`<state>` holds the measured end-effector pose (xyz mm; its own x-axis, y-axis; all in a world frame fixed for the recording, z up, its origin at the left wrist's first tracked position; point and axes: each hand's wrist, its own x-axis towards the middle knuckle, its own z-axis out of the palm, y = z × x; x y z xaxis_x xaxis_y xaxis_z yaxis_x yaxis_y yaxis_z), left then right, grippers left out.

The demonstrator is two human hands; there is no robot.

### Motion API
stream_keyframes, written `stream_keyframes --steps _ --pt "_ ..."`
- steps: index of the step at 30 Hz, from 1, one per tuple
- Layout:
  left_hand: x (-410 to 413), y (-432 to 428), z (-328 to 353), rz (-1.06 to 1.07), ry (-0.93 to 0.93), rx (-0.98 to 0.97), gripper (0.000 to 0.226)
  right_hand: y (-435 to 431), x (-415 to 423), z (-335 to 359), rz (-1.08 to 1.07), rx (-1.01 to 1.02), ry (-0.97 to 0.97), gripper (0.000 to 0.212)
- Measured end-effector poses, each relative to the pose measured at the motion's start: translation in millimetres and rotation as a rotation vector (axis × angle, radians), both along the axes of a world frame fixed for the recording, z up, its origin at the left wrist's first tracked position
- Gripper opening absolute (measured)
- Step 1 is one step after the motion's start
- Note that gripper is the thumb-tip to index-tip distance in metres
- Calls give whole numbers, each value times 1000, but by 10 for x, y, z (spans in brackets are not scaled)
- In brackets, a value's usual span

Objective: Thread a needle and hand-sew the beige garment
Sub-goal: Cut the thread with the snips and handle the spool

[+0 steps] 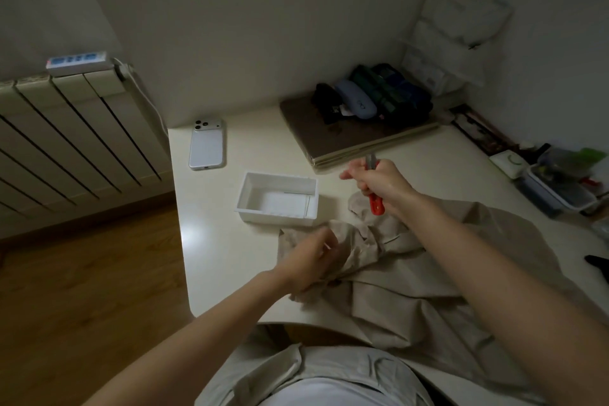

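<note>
On the pale worktop (227, 260), the beige garment (412, 277) lies rumpled at the near edge, spilling toward the person's lap. The right hand (380, 181) is raised above it, its grip closed tight round red-handled scissors (376, 204) (blades pointing up and away). The left hand (311, 262) rests on a fold of the garment, fingers curled; whether its grip holds anything I cannot tell. A white tray (280, 177) sits just beyond, a phone (207, 148) farther back.
</note>
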<state>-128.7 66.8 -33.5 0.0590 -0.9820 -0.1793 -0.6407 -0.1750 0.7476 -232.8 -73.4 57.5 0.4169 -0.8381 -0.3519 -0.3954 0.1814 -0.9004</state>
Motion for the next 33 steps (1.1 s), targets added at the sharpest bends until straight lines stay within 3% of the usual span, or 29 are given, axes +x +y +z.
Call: stream_keyframes --steps 4,7,10,14,20,24,29,33 --pt "118 -22 251 315 76 -301 22 131 -65 45 256 27 23 13" --pt "100 -47 353 260 162 -289 40 283 -110 45 415 58 10 15" --pt "66 -18 344 130 199 -244 18 376 -166 -17 484 74 10 16" --pt "100 35 250 75 102 -210 16 432 -217 -117 484 2 103 17" --pt "153 127 226 9 -224 -250 14 576 -232 -365 501 -174 233 8" --pt "105 183 247 -63 -316 -262 28 704 -237 -458 474 -296 300 15" --pt "345 177 233 101 -414 -343 29 664 -356 -667 309 -456 413 28" --pt "642 110 131 159 -546 -148 39 648 -328 -842 299 -571 487 18"
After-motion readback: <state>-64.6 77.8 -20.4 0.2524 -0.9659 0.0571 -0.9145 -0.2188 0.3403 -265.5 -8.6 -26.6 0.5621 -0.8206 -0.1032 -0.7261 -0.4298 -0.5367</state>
